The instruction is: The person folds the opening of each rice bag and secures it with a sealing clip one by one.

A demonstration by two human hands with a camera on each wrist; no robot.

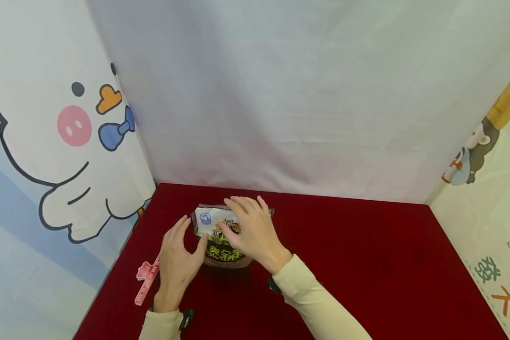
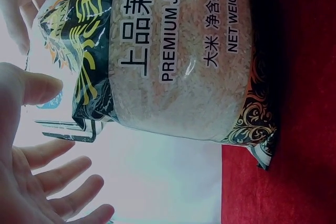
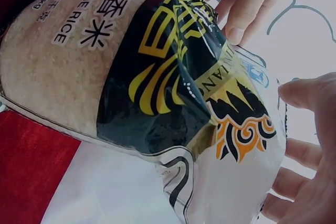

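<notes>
bulging black-and-white plastic rice bag (image 1: 224,253) is bracketed by left grip (image 1: 180,259) and right grip (image 1: 256,232), both spread, seemingly for steadying.

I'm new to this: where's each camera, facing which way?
Head: on the head, facing forward and down at the flat red table and black, white, clear plastic rice bag; left hand, right hand, cream fabric sleeves show.
Left wrist: worn there, facing the bag; both hands at left.
Right wrist: worn there, facing the bag; right hand at right, left hand at top.
Both wrist views share the bag and both hands.
</notes>
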